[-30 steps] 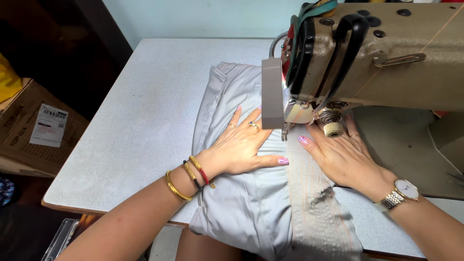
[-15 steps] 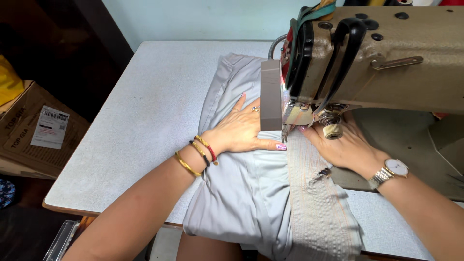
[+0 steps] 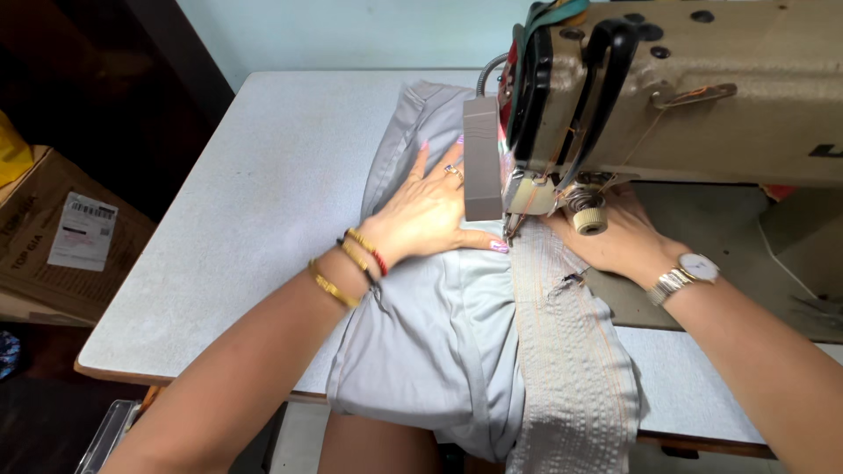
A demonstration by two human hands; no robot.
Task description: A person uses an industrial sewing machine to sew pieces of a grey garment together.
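A light grey garment (image 3: 430,333) lies on the white table (image 3: 263,202) and runs under the head of a beige sewing machine (image 3: 667,96). A ribbed grey band (image 3: 571,351) lies along its right side, leading to the needle area. My left hand (image 3: 430,211) presses flat on the grey cloth just left of the needle, fingers spread, with bangles on the wrist. My right hand (image 3: 615,241) rests flat on the band under the machine head, its fingertips hidden behind the machine; a watch sits on that wrist.
A cardboard box (image 3: 61,237) with a white label stands on the floor to the left. The cloth hangs over the table's near edge above my knee (image 3: 378,443). The machine's base plate (image 3: 729,263) fills the right side of the table.
Both hands have slid away from me toward the machine, pushing the grey cloth and band farther under the needle. The garment's far end now reaches farther up the table.
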